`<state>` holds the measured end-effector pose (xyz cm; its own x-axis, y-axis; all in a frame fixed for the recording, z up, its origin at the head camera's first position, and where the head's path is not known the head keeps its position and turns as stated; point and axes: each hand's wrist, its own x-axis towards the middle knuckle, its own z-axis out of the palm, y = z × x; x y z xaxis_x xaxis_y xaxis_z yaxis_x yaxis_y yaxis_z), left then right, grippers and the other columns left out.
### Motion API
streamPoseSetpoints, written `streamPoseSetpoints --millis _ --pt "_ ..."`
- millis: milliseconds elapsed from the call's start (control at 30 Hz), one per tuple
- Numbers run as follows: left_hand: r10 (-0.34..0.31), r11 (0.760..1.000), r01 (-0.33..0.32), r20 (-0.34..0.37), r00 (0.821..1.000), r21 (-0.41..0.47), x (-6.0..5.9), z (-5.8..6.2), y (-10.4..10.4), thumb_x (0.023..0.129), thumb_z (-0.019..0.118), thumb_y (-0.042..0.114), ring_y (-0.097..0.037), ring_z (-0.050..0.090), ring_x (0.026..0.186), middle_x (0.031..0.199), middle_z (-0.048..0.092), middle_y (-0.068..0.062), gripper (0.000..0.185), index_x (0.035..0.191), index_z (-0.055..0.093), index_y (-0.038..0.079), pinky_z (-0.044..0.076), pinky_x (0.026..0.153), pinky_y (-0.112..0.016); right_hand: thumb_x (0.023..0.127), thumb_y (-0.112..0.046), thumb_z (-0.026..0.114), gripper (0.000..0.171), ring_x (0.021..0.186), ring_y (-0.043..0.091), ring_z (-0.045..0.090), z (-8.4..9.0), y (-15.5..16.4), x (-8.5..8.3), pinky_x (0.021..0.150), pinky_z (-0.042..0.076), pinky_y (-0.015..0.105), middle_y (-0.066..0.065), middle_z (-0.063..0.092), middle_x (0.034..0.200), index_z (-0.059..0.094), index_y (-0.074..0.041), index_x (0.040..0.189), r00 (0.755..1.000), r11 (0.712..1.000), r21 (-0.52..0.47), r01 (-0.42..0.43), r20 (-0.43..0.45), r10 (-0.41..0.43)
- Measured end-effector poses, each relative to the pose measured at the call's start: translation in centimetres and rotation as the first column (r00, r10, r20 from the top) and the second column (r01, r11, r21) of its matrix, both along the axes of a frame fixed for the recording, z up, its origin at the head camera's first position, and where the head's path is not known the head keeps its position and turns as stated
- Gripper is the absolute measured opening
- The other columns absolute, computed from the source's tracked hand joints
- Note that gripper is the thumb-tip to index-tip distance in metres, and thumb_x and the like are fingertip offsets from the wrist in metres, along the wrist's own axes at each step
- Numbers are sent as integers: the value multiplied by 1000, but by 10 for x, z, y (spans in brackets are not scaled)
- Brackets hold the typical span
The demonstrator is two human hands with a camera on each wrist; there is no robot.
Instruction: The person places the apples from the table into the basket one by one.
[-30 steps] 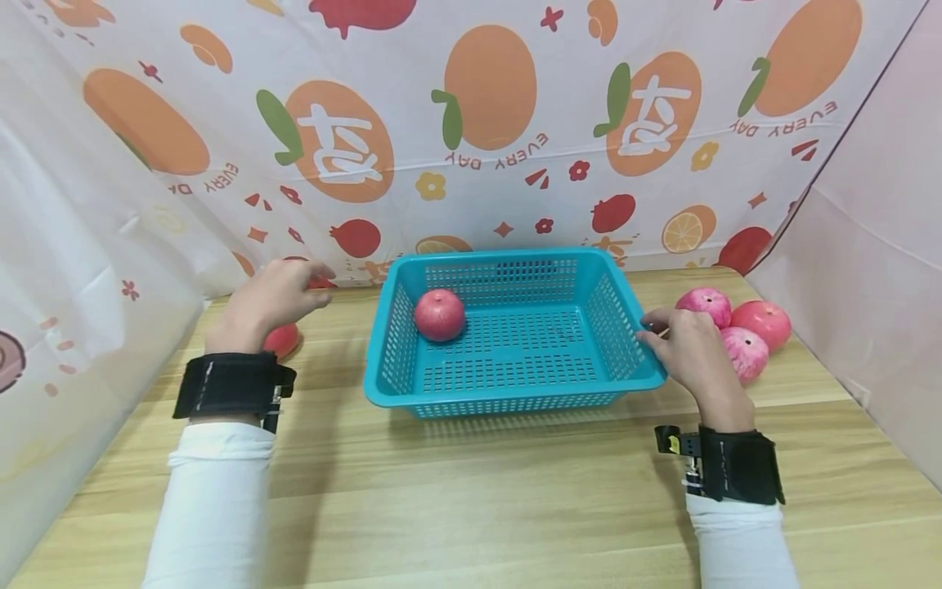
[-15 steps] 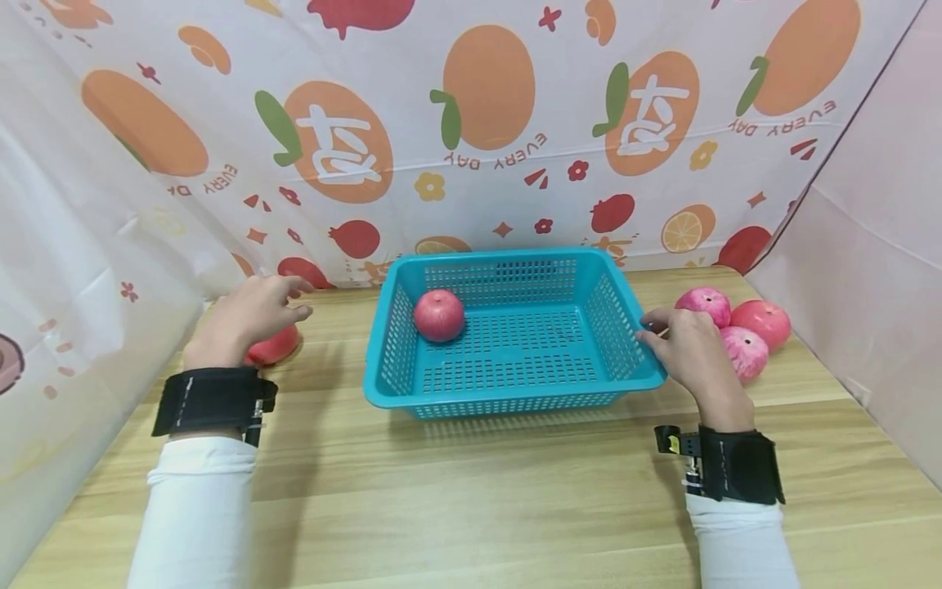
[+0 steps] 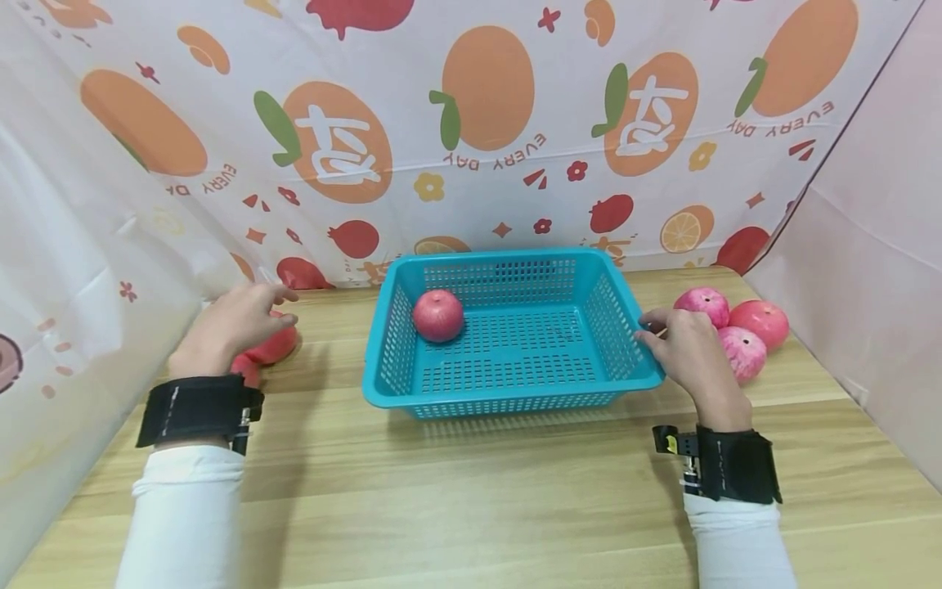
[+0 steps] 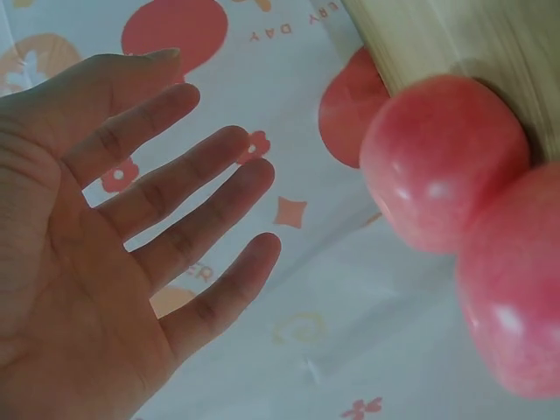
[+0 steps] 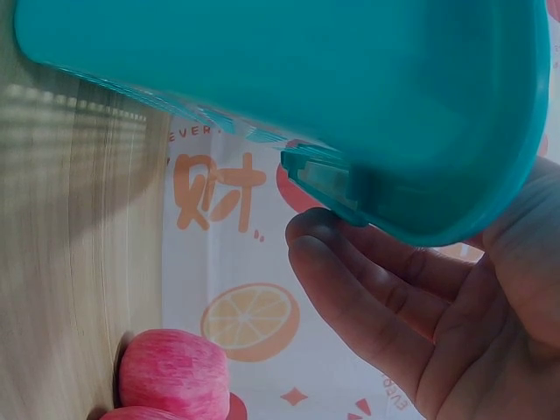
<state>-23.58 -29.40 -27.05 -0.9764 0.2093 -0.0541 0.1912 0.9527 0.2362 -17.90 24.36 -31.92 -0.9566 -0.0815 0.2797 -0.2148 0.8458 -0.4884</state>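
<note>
A teal plastic basket (image 3: 625,372) stands mid-table with one red apple (image 3: 438,316) in its back left corner. My right hand (image 3: 680,343) holds the basket's right rim, thumb on top; in the right wrist view its fingers (image 5: 367,271) curl under the rim (image 5: 332,96). My left hand (image 3: 239,321) hovers open over two red apples (image 3: 275,347) by the left curtain. The left wrist view shows the palm (image 4: 105,262) with spread fingers, apart from the two apples (image 4: 442,162), holding nothing.
Three pink-red apples (image 3: 761,321) lie right of the basket, just behind my right hand; one apple (image 5: 173,372) shows in the right wrist view. Fruit-print curtains (image 3: 486,123) close the back and both sides of the wooden table (image 3: 471,491).
My left hand has drawn left and back from near the basket and lowered over the two apples by the curtain. The right hand and basket have not moved.
</note>
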Motion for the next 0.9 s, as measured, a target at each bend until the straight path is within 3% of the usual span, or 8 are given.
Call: streamPoseSetpoints --millis 267,600,900 --pt "39 999 -39 16 999 3 8 -5 -12 97 61 17 -51 50 113 126 55 -35 44 133 57 -9 42 90 -73 92 -4 74 33 87 46 69 1 0 0 75 59 53 33 68 106 66 15 118 1000 1000 4 8 -2 -8" --pt "57 998 -57 5 998 15 12 -13 -26 97 62 16 -51 53 109 121 58 -36 43 129 58 -12 41 93 -71 92 -4 74 33 87 47 71 0 0 0 75 59 53 34 68 106 66 15 118 1000 1000 7 6 -2 -6" --pt "94 995 -95 30 995 17 19 -14 -36 98 64 24 -54 46 114 125 55 -37 52 134 54 -12 38 93 -73 92 -4 75 33 88 48 70 0 0 0 76 58 54 34 68 106 66 15 117 1000 1000 -1 -5 -7 5"
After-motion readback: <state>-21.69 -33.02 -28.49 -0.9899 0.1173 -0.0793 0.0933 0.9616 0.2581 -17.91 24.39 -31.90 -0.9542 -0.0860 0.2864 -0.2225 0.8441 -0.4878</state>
